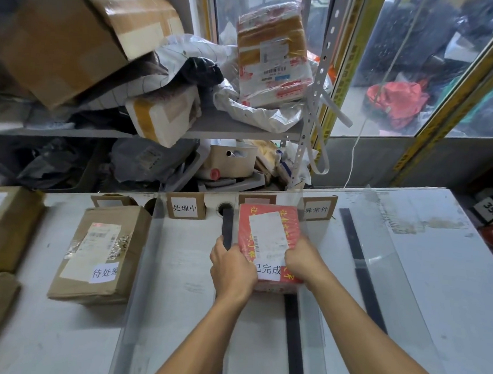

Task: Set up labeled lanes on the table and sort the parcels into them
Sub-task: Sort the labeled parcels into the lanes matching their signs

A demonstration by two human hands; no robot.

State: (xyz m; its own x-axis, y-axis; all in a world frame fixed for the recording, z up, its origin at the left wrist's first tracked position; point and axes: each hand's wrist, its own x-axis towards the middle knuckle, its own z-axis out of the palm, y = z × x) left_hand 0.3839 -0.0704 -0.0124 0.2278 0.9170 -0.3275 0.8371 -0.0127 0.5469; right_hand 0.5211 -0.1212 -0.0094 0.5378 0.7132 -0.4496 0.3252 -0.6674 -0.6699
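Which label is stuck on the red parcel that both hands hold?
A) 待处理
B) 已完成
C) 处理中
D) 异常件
B: the white slip on the near end of the red parcel, between the left hand and the right hand, reads 已完成; 待处理 is on the brown parcel to the left.

we note a grey metal shelf on a perforated white post, cluttered. to its right, glass panes in yellow frames; grey wall below them.
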